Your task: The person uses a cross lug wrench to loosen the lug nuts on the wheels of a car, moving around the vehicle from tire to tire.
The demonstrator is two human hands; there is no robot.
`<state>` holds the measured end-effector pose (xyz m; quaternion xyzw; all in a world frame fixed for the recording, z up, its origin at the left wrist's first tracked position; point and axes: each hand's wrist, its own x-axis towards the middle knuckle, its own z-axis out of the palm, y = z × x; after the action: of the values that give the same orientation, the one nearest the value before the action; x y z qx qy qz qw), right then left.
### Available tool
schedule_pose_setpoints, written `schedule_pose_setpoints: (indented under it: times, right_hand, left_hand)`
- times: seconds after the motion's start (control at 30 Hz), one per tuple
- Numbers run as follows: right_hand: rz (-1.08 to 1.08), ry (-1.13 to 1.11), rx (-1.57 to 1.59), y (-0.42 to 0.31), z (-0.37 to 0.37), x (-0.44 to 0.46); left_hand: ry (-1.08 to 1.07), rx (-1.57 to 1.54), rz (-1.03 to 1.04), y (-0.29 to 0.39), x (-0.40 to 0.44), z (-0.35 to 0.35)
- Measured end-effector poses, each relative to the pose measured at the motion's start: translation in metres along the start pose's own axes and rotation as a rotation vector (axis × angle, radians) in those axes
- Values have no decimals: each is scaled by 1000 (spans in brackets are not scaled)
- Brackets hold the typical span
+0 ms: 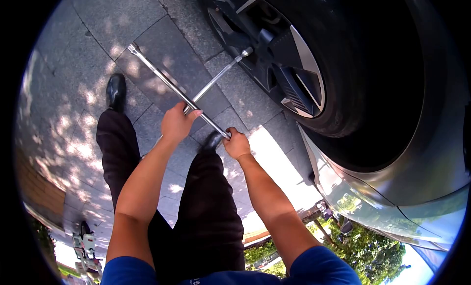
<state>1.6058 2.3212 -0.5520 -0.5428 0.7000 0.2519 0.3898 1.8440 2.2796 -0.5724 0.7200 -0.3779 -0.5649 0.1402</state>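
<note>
A silver four-way cross wrench (164,79) is held over the pavement. My left hand (177,122) is wrapped round it near its crossing. At the lower right end of the long bar, my right hand (237,143) has its fingers closed. One arm of the wrench reaches up to the right, its socket end near the hub of the car wheel (289,59); whether it touches a nut I cannot tell. The opposite long end points to the upper left, free. Behind my left hand, part of the remaining arm is hidden.
A silver-grey car body (392,187) curves round the black tire (338,89) on the right. My black shoes (116,91) stand on grey paving slabs (167,49). A white two-wheeler (87,248) is at the lower left, and trees (368,246) are at the lower right.
</note>
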Motion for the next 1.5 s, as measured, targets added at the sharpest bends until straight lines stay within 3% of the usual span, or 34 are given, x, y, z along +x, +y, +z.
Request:
schedule_pose_setpoints:
  times: [0.2, 0.27, 0.37, 0.5, 0.67, 0.8, 0.9, 1.03, 1.17, 1.5]
  right_hand:
    - [17, 6, 7, -15, -45, -11]
    - [-40, 43, 18, -25, -62, -29]
    - [-155, 172, -7, -9, -49, -35]
    - [96, 29, -82, -3, -32, 13]
    - [182, -47, -213, -9, -11, 30]
    - [162, -87, -258, -3, -9, 33]
    - [69, -17, -159, 7, 4, 46]
    - [121, -88, -215, -5, -10, 34]
    - [78, -110, -195, 7, -3, -7]
    - [132, -31, -35, 35, -2, -35]
  left_hand:
    - [-14, 33, 8, 9, 25, 3]
    - [-179, -82, -29, -4, 41, 7]
    - [-232, -310, 8, -31, 57, 27]
    - [-130, -105, -41, -11, 45, 28]
    - [-102, -115, -66, -19, 51, 32]
    - [-152, -106, -98, -13, 55, 30]
    - [-48, 13, -74, -17, 51, 41]
    - [31, 28, 18, -11, 45, 33]
    - [-120, 5, -76, -23, 6, 23]
    - [-163, 34, -28, 2, -16, 36]
